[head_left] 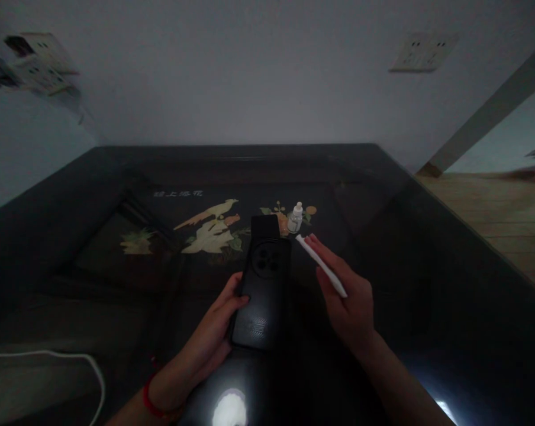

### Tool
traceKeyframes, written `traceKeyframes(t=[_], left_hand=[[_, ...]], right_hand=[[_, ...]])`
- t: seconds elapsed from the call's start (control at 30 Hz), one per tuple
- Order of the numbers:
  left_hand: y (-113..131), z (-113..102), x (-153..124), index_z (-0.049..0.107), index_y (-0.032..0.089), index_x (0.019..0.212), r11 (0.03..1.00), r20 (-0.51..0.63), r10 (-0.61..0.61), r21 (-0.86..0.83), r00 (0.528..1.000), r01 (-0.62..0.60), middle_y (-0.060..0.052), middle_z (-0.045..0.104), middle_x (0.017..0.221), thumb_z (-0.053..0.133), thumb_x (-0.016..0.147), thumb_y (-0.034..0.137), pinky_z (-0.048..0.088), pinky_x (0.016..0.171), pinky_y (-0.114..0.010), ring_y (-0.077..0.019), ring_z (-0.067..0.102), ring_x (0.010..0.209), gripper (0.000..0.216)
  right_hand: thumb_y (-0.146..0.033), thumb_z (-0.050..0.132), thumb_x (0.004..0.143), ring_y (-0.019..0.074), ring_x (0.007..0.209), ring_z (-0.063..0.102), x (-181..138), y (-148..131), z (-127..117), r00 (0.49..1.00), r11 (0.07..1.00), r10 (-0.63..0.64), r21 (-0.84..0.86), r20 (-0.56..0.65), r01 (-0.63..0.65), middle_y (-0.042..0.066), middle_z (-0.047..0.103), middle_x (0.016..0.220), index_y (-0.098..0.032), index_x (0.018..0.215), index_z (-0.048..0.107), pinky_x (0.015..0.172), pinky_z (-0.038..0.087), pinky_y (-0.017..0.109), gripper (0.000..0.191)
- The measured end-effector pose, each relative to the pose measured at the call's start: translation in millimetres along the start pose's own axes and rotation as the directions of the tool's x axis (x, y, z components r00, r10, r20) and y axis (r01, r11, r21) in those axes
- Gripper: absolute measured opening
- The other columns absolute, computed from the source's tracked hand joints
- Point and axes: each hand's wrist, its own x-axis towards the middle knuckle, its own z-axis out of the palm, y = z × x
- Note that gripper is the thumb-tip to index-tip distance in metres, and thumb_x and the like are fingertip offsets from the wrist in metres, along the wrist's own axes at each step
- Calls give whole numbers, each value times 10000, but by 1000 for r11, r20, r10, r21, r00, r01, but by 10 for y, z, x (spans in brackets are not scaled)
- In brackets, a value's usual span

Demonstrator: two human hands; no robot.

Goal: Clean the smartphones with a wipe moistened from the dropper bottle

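My left hand (pixel 221 316) is closed on the left edge of a dark smartphone (pixel 263 296), thumb on its back. The phone's round camera block faces up, and its lower end is toward me. Just beyond its top lies a small black rectangular object (pixel 264 226); whether the two touch I cannot tell. To the right, my right hand (pixel 347 296) holds a folded white tissue (pixel 321 265) between thumb and fingers, apart from the phone. A small white dropper bottle (pixel 295 218) stands upright past the tissue's tip.
The glossy dark table (pixel 383 225) bears a bird-and-flower picture (pixel 209 231) and reflects light. A white cable (pixel 45 353) curves at the lower left. Wall sockets (pixel 422 52) sit on the wall behind, with more sockets (pixel 41 68) at the left. Wooden floor (pixel 502 219) shows at right.
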Motion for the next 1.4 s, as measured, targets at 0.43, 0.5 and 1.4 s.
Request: traceKeyframes(t=[0.43,0.5,1.4], left_hand=[[-52,-117,2,625,250,1073,969,-58,-103,218,993,114,29,494,1322,624,688,207,370,917,-225,-189,446,1191,387],[-47,-126,7,655,241,1024,950,-104,-97,288,990,123,8,538,1279,645,670,231,367,934,-248,-206,472,1169,355],[-28,-168,4,655,295,1055,944,16,21,329,1000,-25,17,642,1130,517,791,497,324,1010,-311,-212,546,1095,360]], right_hand=[[0,349,818,229,1314,301,17,-18,73,926,888,-333,-270,179,372,126,456,1340,-135,1377,295,1037,385,473,578],[-3,344,820,227,1306,316,16,-25,68,923,880,-333,-288,194,379,137,467,1328,-115,1356,337,1038,385,468,548],[24,350,801,247,1275,368,-80,-160,194,945,882,-270,-348,182,319,137,493,1300,-99,1336,383,1035,395,462,550]])
